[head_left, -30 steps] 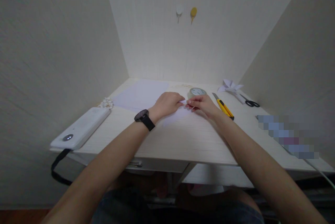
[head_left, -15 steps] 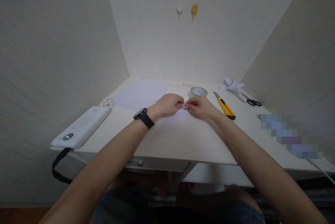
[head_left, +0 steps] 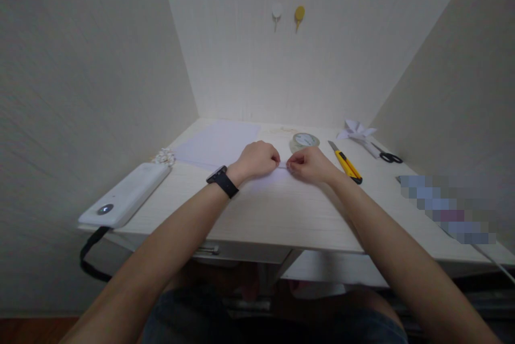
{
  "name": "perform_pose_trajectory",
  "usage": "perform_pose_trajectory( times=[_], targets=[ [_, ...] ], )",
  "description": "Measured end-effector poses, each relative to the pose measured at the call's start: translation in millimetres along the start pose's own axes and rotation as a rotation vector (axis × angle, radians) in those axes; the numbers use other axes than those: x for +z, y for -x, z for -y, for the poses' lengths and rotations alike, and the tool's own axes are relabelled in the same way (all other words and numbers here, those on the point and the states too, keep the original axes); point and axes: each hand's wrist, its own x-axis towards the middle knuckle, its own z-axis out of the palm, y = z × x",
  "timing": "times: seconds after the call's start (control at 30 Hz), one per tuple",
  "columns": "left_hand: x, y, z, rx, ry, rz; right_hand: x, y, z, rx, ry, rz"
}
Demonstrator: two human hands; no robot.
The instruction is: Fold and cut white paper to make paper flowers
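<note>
My left hand [head_left: 258, 160], with a black watch [head_left: 222, 178] on its wrist, is closed in a pinch at one end of a thin white strip of paper [head_left: 283, 165]. The other end sits between the pinched fingers of my right hand [head_left: 309, 166]. Only a short length of the strip shows between the hands, just over the tabletop; my fingers hide the rest. Behind my right hand lies a roll of clear tape [head_left: 304, 141]. A yellow utility knife [head_left: 346, 163], blade out, rests to the right of that hand.
White paper [head_left: 219, 141] lies at the back left of the white table [head_left: 277, 215]. A white power bank [head_left: 126, 194] with a dark strap stands at the left edge. Toward the right are a paper pinwheel [head_left: 356, 132], black scissors [head_left: 389, 156] and a blurred-out object [head_left: 438, 207].
My fingertips have moved slightly apart, and the strip between them now shows as a flatter, straighter band. Both hands otherwise stay in nearly the same place.
</note>
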Motion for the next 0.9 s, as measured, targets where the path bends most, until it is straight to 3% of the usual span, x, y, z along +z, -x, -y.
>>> perform_pose_trajectory(
  times=[0.2,0.33,0.6,0.77,0.9],
  targets=[
    [1.3,-1.6,7.5,0.04,0.115,-0.023,-1.0,-0.4,-7.4,0.052,-0.144,-0.062],
    [5.2,-3.7,9.1,0.102,0.156,-0.018,3.6,-1.3,-4.9,-0.008,-0.061,0.002],
    [7.7,-4.9,9.5,0.161,0.129,0.051,8.3,-1.8,-0.1,-0.031,0.0,0.013],
    [4.4,-3.8,10.9,0.149,0.066,0.053,4.3,-1.7,-2.3,-0.018,-0.037,0.068],
    [0.7,-3.0,15.0,0.106,0.041,0.043,-4.2,-2.1,-14.7,0.038,-0.038,0.019]
  ],
)
